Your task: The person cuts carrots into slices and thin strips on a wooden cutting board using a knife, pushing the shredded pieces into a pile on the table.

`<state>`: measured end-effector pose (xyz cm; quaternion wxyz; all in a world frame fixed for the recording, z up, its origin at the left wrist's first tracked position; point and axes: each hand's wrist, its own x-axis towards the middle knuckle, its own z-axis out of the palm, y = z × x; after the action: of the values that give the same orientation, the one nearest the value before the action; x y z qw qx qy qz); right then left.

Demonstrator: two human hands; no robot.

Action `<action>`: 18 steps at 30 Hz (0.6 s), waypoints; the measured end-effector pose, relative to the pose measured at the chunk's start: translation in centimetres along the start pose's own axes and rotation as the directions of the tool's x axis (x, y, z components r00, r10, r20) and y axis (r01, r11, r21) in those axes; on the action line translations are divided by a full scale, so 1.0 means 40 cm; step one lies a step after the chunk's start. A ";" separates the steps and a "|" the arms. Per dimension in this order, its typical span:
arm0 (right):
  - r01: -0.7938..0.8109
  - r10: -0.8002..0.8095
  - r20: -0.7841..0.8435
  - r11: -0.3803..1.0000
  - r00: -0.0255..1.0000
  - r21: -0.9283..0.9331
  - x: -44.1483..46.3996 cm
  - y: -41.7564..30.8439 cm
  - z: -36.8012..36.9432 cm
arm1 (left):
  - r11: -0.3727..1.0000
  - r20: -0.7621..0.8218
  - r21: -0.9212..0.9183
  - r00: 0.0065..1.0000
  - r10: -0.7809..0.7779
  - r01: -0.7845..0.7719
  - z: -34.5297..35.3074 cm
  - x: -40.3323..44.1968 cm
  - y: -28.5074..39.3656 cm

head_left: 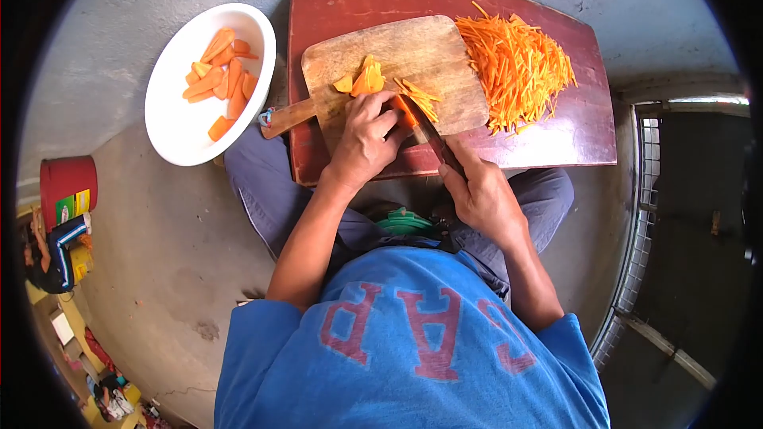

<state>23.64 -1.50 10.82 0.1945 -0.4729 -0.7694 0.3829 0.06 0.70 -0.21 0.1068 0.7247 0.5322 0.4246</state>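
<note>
My right hand [486,195] is wrapped round the dark handle of a knife [430,132], whose blade lies against an orange carrot piece [404,112]. With curled fingers, my left hand [367,139] presses that carrot piece onto the wooden cutting board [429,44]. Thin carrot strips [418,94] lie just beyond the blade. Several carrot slices [368,78] rest on the board past my left fingertips. To the right of the board is a large heap of shredded carrot [517,67].
The board sits on a low red table [556,147] against a wall, its handle over the left edge. At left, a white basin [171,123] holds several carrot pieces. A red bucket [67,183] and another person [60,250] are farther left. A grated door [648,167] is at right.
</note>
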 end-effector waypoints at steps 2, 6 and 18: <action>-0.019 0.019 0.024 1.000 1.000 -0.007 -0.002 -0.014 -0.003 | 1.000 0.002 0.003 1.000 0.002 -0.002 -0.005 0.002 0.011; 0.015 -0.016 -0.005 0.998 1.000 -0.063 -0.008 -0.023 0.011 | 1.000 0.023 0.022 1.000 0.011 -0.011 -0.007 -0.001 0.014; 0.032 -0.033 -0.016 0.999 0.999 -0.025 0.031 -0.013 0.021 | 1.000 0.003 -0.011 1.000 0.014 -0.014 -0.010 0.002 0.015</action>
<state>22.19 -0.91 10.60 0.2013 -0.4658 -0.7801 0.3661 0.18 0.41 0.41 0.1088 0.7284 0.5245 0.4271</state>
